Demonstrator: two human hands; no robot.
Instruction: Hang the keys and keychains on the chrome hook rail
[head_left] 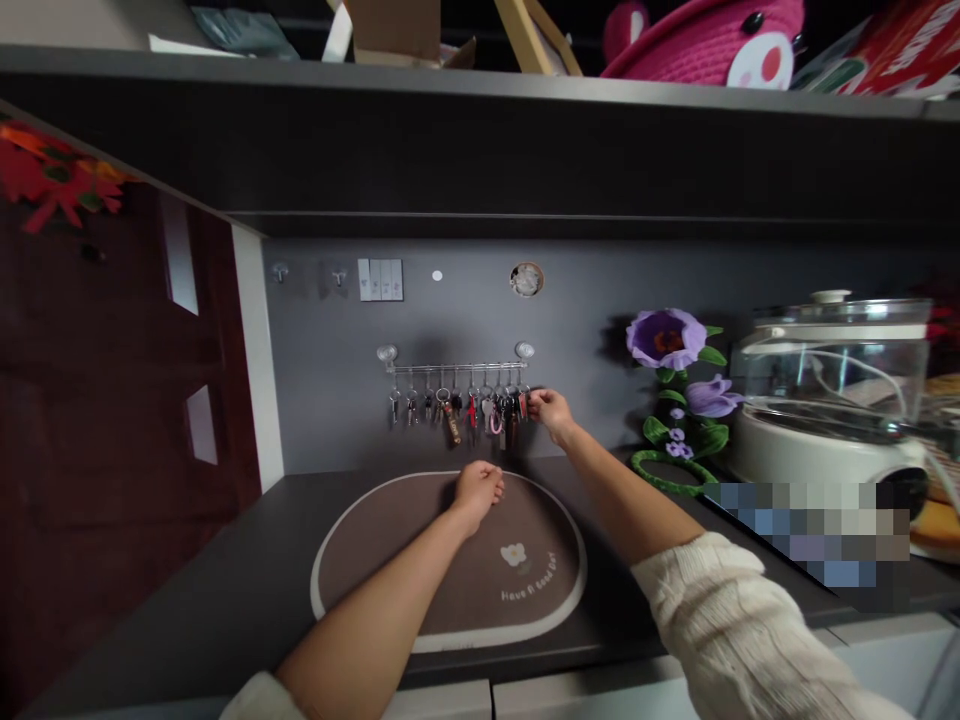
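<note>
A metal hook rail [457,367] is fixed to the grey back panel by two clear suction cups. Several bunches of keys [412,408] hang from it, among them a brown key fob [451,424] and a pink ring [496,418]. My right hand [551,412] is at the rail's right end, thumb and fingers pinched at the last hanging keys [523,404]. Lower down, my left hand [478,490] is held over the brown oval mat [382,560], its fingers curled closed. Whatever it may hold is hidden.
Purple artificial flowers [666,340] and a white appliance with a clear top [832,400] stand on the right, beside a blurred-out flat object [810,530]. A dark shelf [480,85] overhangs the counter. Small hooks [339,276] and a label card [380,280] are on the panel.
</note>
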